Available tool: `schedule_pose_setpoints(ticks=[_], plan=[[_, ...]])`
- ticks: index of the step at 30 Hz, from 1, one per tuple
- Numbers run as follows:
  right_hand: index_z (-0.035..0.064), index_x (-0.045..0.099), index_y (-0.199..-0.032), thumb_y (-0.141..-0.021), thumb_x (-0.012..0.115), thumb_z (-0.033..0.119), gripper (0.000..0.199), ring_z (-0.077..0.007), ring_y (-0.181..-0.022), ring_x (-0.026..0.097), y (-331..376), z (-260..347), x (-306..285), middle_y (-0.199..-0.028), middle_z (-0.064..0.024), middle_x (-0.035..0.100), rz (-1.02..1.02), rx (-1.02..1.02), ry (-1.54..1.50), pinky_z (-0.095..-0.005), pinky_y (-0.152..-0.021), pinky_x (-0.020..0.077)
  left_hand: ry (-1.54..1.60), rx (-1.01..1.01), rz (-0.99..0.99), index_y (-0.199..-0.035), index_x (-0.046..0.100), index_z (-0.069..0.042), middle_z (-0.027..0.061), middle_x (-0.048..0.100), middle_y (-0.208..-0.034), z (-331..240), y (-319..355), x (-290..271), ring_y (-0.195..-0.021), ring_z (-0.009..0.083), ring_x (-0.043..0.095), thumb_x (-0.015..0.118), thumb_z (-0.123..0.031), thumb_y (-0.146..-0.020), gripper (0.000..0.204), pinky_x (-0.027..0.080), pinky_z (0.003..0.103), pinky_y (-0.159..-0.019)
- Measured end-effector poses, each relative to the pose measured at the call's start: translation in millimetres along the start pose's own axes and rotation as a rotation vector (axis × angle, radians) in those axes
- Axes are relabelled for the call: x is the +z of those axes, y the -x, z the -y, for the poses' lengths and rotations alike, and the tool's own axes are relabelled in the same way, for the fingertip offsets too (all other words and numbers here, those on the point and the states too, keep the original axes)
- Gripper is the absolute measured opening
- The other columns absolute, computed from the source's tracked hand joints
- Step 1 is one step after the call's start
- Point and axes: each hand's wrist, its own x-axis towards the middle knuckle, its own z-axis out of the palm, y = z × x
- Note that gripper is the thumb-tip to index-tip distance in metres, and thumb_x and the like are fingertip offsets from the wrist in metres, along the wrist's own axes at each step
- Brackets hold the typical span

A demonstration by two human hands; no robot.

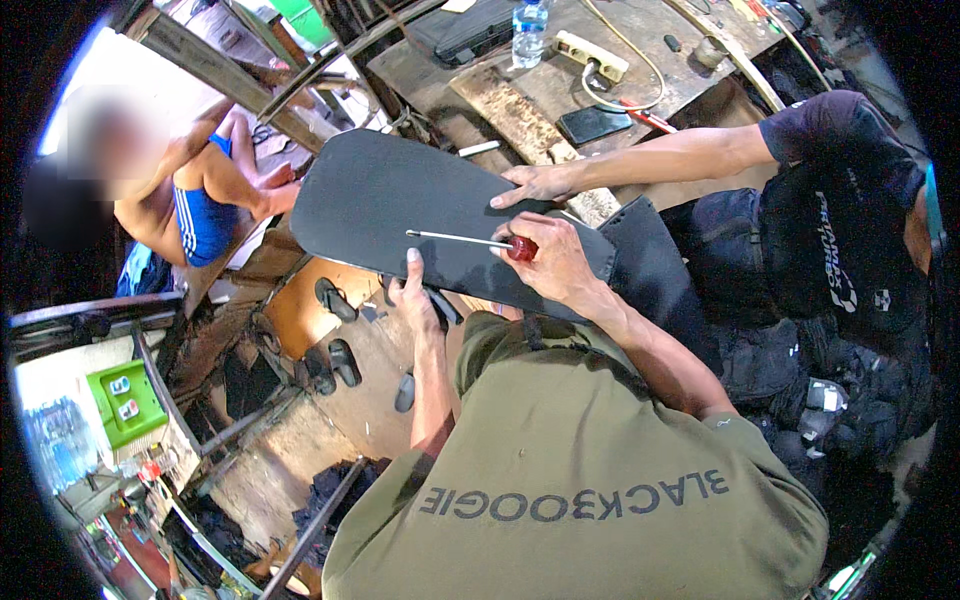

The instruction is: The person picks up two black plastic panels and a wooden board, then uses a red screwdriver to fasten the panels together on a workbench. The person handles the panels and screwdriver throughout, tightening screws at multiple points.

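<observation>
Closest to the lens: olive-green shirt (570, 470), filling the lower middle of the frame, both forearms reaching up from it.

Right hand (555, 262), centre frame: fingers closed round the red handle of a screwdriver (470, 240). Lay almost flat on a dark grey panel (380, 190). Long axis of the tool ran nearly level across the frame, handle to the right, thin metal shaft pointing left, tip resting on the panel surface.

Left hand (415, 290), just below the tip: one fingertip pressed onto the panel's near edge, other fingers hidden beneath, so could not tell whether clamped or merely propping.

Panel stretched from upper left toward lower right, rounded end at the left. Steadied by a co-worker's hand (535, 183) laid flat with fingers spread, coming in from the right, and by another person's hand (278, 195) at the left end.

Upper frame: cluttered workbench (520, 100) with water bottle (528, 30), power strip (590, 55) and phone (592, 123).

Likely risks: tip skating over the smooth panel toward the left fingertip close by; panel tipping or sliding if either helper's hand eased off.
</observation>
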Motion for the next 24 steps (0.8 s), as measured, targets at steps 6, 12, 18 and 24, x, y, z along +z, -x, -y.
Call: schedule_pose_setpoints(ticks=[6, 12, 18, 24], plan=[[0.0079, 0.074, -0.098, -0.081, 0.081, 0.014, 0.02, -0.0349, -0.093, 0.071, 3, -4, -2, -0.097, -0.0107, 0.07, 0.084, 0.129, 0.043, -0.0442, -0.08, 0.0566, -0.009, -0.06, 0.146, -0.12, 0.067, 0.006, 0.012, 0.07, -0.115, 3, 21, 14, -0.105, 0.0207, 0.066, 0.082, -0.025, -0.092, 0.045, 0.05, 0.035, -0.099], [0.0063, 0.072, -0.101, -0.082, 0.081, 0.008, 0.021, -0.0301, -0.106, 0.07, 37, -26, -91, -0.109, -0.0093, 0.071, -0.141, 0.1, 0.174, -0.0384, -0.092, 0.0573, -0.218, -0.192, 0.28, -0.112, 0.069, 0.001, 0.0086, 0.072, -0.101, 14, 56, 46, -0.074, 0.019, 0.066, 0.083, -0.021, -0.09, 0.035, 0.054, 0.033, -0.061], [0.0082, 0.074, -0.107, -0.09, 0.079, 0.017, 0.021, -0.0245, -0.109, 0.069, 97, -26, -146, -0.113, -0.0071, 0.071, -0.11, 0.201, -0.007, -0.0392, -0.095, 0.0558, -0.241, -0.189, 0.399, -0.132, 0.06, 0.008, 0.0157, 0.065, -0.128, 7, 101, 71, -0.111, 0.0264, 0.063, 0.08, -0.015, -0.089, 0.053, 0.048, 0.042, -0.103], [0.0046, 0.072, -0.106, -0.091, 0.079, 0.017, 0.021, -0.0237, -0.099, 0.071, 129, -37, -146, -0.117, -0.0068, 0.07, -0.145, 0.213, -0.054, -0.0361, -0.083, 0.0568, -0.234, -0.048, 0.411, -0.13, 0.056, 0.006, 0.0187, 0.066, -0.119, 4, 128, 80, -0.106, 0.0311, 0.063, 0.074, -0.01, -0.093, 0.044, 0.05, 0.042, -0.103]])
